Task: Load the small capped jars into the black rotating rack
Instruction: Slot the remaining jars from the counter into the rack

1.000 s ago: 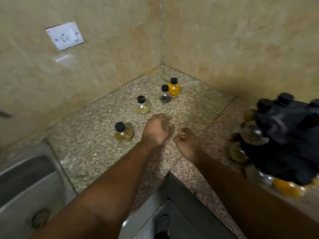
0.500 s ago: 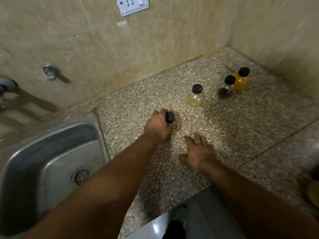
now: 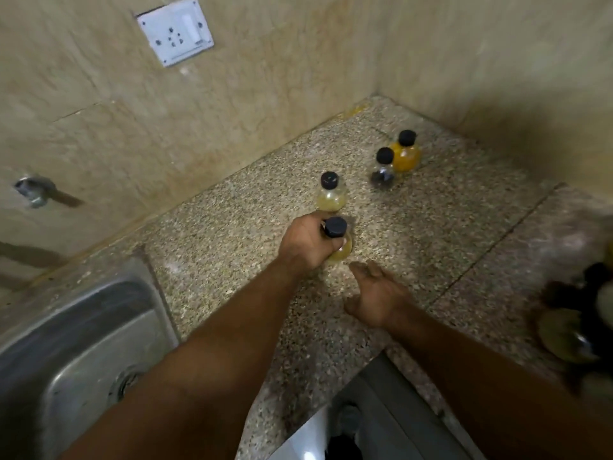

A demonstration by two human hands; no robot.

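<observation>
My left hand (image 3: 306, 242) grips a small jar of pale yellow liquid with a black cap (image 3: 335, 227), held at the middle of the speckled stone counter (image 3: 447, 227). My right hand (image 3: 376, 295) is open, fingers straight, just right of and below that jar. Behind them stands a second pale yellow jar (image 3: 330, 194). Near the corner stand a dark jar (image 3: 384, 169) and an orange jar (image 3: 405, 154), close together. The black rotating rack (image 3: 583, 313), blurred and holding several jars, is cut off at the right edge.
A steel sink (image 3: 76, 353) lies at the lower left, beside the counter. Tiled walls meet in the corner behind the jars, with a white socket plate (image 3: 175, 31) and a pipe stub (image 3: 31, 190) on the left wall. The counter's front edge runs below my arms.
My left hand reached to the nearest yellow jar, took hold of it and carried it right, toward the other jars. My right hand opened. The view swung left, then partly back.
</observation>
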